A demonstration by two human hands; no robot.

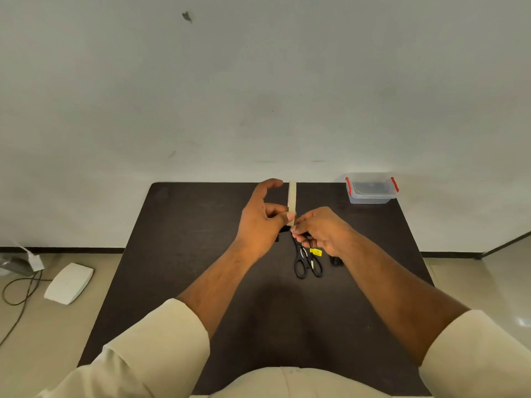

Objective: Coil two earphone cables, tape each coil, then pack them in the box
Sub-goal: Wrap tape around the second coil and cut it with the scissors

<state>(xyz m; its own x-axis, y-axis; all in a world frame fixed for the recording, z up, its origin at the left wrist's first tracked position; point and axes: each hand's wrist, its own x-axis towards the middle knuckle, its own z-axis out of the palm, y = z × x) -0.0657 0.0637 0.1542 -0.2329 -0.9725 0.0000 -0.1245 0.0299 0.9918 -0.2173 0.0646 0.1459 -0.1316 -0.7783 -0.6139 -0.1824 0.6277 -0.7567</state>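
Note:
A strip of beige tape (292,200) stands upright above the middle of the dark table (178,254). My left hand (263,218) pinches its lower part, index finger raised free. My right hand (321,229) meets it from the right, its fingers curled round a black coiled earphone cable (284,229) at the tape's lower end; most of the coil is hidden by both hands. A second black cable bundle (336,260) lies just under my right wrist. The clear plastic box (371,188) with red clips stands at the table's far right corner, lid on.
Black scissors (307,261) lie on the table below my hands, next to a small yellow tag (315,252). On the floor to the left are a white flat device (69,282) and a dark cord (17,297).

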